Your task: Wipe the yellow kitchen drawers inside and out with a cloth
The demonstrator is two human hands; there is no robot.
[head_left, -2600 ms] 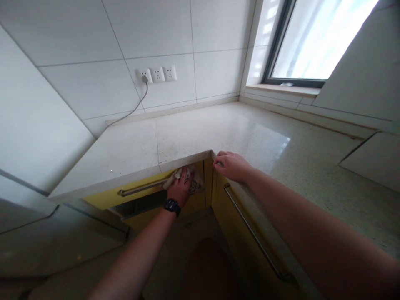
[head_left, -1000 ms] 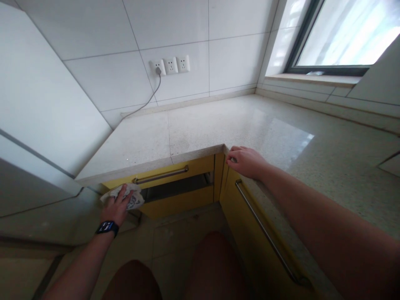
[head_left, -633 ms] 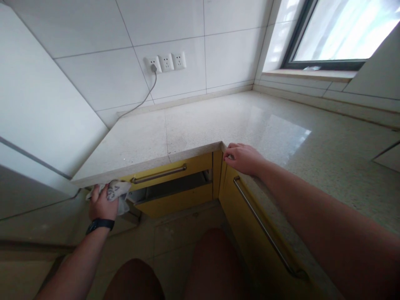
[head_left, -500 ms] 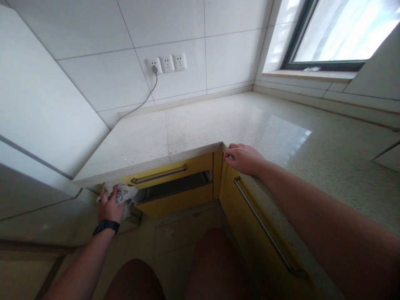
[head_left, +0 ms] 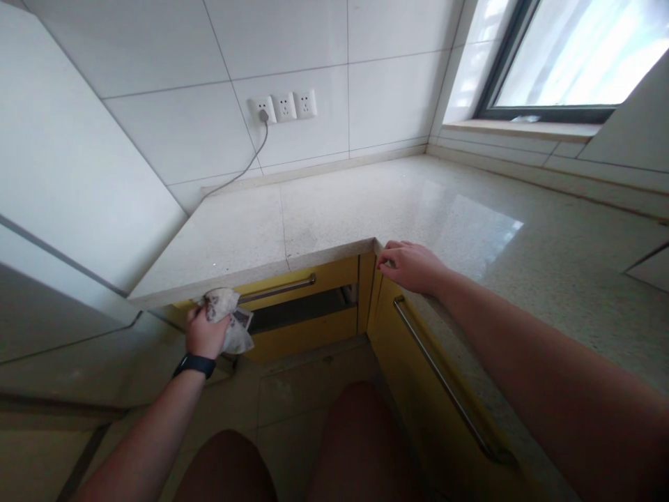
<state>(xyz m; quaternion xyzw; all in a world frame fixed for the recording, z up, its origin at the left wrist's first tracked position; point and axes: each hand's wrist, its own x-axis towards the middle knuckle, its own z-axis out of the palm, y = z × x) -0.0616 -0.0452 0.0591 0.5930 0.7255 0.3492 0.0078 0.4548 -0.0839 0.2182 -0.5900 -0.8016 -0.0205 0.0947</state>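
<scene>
A crumpled white cloth with dark print (head_left: 224, 310) is gripped in my left hand (head_left: 205, 335), which wears a dark wristband. The cloth lies against the left end of the upper yellow drawer front (head_left: 334, 273), by its metal handle (head_left: 282, 286). Below that front is a dark gap, with another yellow front (head_left: 308, 333) under it. My right hand (head_left: 410, 266) rests on the counter edge at the inner corner, its fingers curled over the edge with nothing seen in them.
The pale speckled countertop (head_left: 345, 209) bends round the corner. A yellow door with a long metal handle (head_left: 444, 380) stands at the right. White cabinet panels (head_left: 88, 139) rise at the left. A grey cord (head_left: 243, 171) runs from a wall socket (head_left: 263, 109) to the counter.
My left hand has moved to the right and slightly up with the cloth, which now covers the left end of the drawer handle. My right hand stays on the counter edge.
</scene>
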